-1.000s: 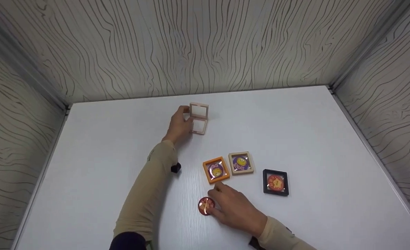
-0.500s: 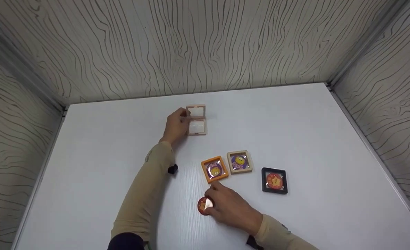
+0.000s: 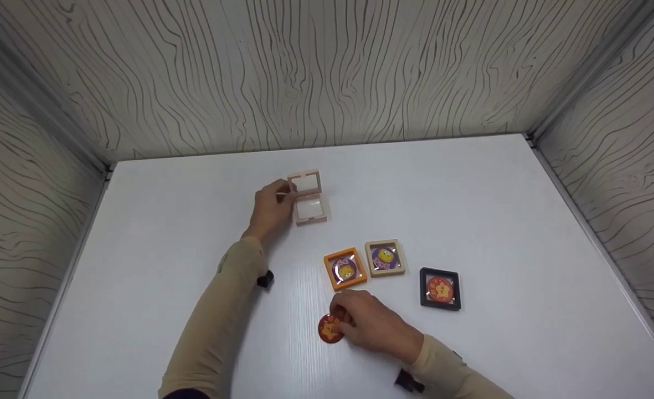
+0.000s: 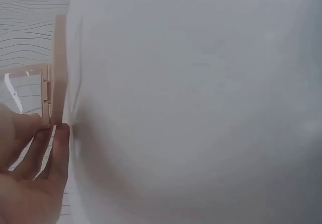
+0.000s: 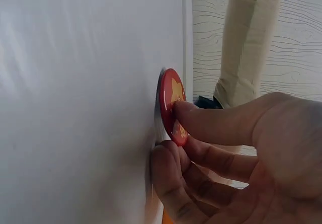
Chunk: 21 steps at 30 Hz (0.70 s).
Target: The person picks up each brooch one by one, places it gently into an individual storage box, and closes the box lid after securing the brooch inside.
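Note:
In the head view my left hand (image 3: 271, 210) holds a pale pink hinged display frame (image 3: 311, 221) by its left side, near the hinge. The frame stands unfolded, with clear film in both halves. The left wrist view shows the thumb and fingertips pinching the frame (image 4: 59, 73) at its hinge corner. My right hand (image 3: 379, 327) pinches a round red badge (image 3: 328, 331) with a yellow star on it, low over the table. Seen from the right wrist, the thumb lies on the face of the badge (image 5: 167, 95) and fingers are at its edge; part of its face is covered.
Just beyond my right hand lie an orange frame (image 3: 328, 271) and a cream frame (image 3: 385, 273), each holding a purple badge with a yellow character. Farther right is a black frame (image 3: 423, 288) with a red star badge. Patterned walls enclose the white table (image 3: 498, 210).
My left hand has shifted left and slightly toward me, bringing the pink frame along and turning it a little. The right hand stays nearly in place; the glare on the badge has gone.

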{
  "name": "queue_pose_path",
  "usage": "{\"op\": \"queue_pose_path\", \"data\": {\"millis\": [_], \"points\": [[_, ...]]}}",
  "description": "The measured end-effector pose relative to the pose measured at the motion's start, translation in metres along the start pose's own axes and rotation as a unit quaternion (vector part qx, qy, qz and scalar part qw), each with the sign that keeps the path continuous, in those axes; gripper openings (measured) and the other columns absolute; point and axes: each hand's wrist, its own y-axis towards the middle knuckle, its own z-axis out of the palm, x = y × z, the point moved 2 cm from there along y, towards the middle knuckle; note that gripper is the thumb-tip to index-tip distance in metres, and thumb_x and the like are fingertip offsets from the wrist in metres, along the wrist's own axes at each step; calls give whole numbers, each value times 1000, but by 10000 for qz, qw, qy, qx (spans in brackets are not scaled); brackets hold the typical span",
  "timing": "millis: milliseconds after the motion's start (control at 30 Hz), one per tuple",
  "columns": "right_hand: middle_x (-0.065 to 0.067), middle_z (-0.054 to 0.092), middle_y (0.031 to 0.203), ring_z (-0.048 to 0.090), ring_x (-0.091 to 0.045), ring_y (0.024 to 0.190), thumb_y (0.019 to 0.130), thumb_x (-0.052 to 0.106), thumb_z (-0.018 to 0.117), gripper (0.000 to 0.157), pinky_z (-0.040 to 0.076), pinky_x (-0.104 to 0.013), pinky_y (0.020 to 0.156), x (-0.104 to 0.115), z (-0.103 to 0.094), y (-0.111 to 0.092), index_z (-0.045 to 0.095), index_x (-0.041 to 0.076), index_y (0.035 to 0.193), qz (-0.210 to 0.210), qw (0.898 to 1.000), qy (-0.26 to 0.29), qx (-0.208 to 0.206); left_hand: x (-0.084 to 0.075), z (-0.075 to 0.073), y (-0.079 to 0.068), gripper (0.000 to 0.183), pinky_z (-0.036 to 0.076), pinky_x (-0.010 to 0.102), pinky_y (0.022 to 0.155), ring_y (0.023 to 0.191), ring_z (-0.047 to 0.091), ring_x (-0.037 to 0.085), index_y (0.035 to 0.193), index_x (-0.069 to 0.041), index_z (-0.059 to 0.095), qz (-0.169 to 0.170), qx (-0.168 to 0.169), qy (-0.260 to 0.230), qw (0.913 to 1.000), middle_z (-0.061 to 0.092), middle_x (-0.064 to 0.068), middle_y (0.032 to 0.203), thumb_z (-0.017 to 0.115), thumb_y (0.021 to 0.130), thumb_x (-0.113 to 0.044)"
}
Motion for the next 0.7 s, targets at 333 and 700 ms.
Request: {"op": "queue_pose_path", "data": {"millis": [333,700], "points": [[7,70,92,58,-1,79,97,9,75,11,51,-22,72,-6,-5,3,77,11,108,-162,9997,166,61,0,-8,-29,20,55,42,106,120,69,28,123,-7,71,252,128,-15,9996,72,10,129,63,108,-17],[5,75,91,65,0,72,97,8,76,13,55,-20,64,-10,-4,5,80,10,109,-446,9950,800,394,6,-11,-60,23,57,43,103,117,71,26,127,-8,71,146,167,208,9995,73,9,128,65,108,-18]]}}
